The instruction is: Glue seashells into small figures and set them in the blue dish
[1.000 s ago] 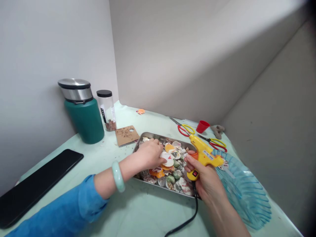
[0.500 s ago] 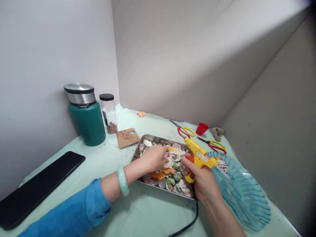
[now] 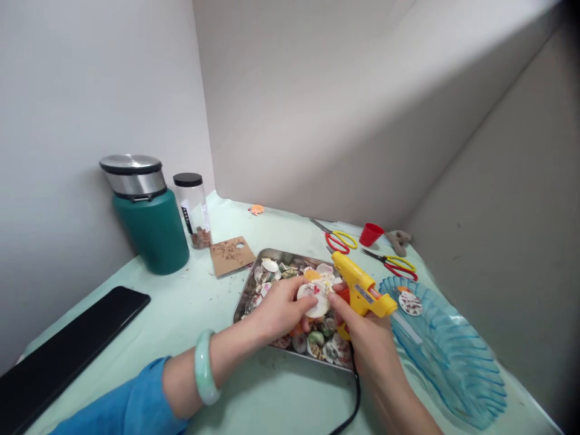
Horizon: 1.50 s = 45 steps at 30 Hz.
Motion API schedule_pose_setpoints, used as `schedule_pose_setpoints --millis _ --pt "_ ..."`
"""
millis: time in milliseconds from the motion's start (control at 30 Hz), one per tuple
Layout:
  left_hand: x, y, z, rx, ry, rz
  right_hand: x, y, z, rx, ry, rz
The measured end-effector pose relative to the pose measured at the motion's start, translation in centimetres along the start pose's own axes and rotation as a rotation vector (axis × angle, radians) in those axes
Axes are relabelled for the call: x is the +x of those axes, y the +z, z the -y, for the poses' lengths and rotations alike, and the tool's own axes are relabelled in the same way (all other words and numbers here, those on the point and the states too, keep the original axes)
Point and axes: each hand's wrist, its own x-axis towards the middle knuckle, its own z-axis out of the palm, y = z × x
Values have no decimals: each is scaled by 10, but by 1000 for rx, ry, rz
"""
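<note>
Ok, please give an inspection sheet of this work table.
Surface: pale green table cover, crumbs near the tray.
Job's things: steel tray full of seashells; white shell; yellow glue gun; ribbed blue plastic dish.
Clutter: green flask, clear jar, cardboard piece, red-yellow scissors, second pair, red cup, black flat pad.
Hands: left hand pinches the shell; right hand grips the gun.
Cables: black cord runs from the gun toward the person.
Surroundings: plain grey walls.

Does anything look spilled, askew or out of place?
Brown crumbs are scattered over the cardboard piece beside the jar. One orange shell lies alone by the back wall, apart from the tray. The left hand holds a white shell, the right hand a glue gun.
</note>
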Motion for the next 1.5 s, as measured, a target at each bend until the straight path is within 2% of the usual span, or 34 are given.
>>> schedule_pose_setpoints --millis 200,433,700,967,1233,1500 --pt "0 1 -1 -18 -13 -21 0 -5 -7 -107 41 80" --pt "-1 1 0 -1 -17 -6 1 -7 -5 2 -21 47" --pt "-1 3 6 15 -7 34 -4 -6 -1 13 13 60" --pt "-6 3 -1 26 18 24 -9 -4 4 11 36 32" --pt "-1 3 4 -192 -24 63 -4 -7 -4 92 9 152" --pt "-2 4 -1 -303 -111 77 -6 -7 -3 101 35 144"
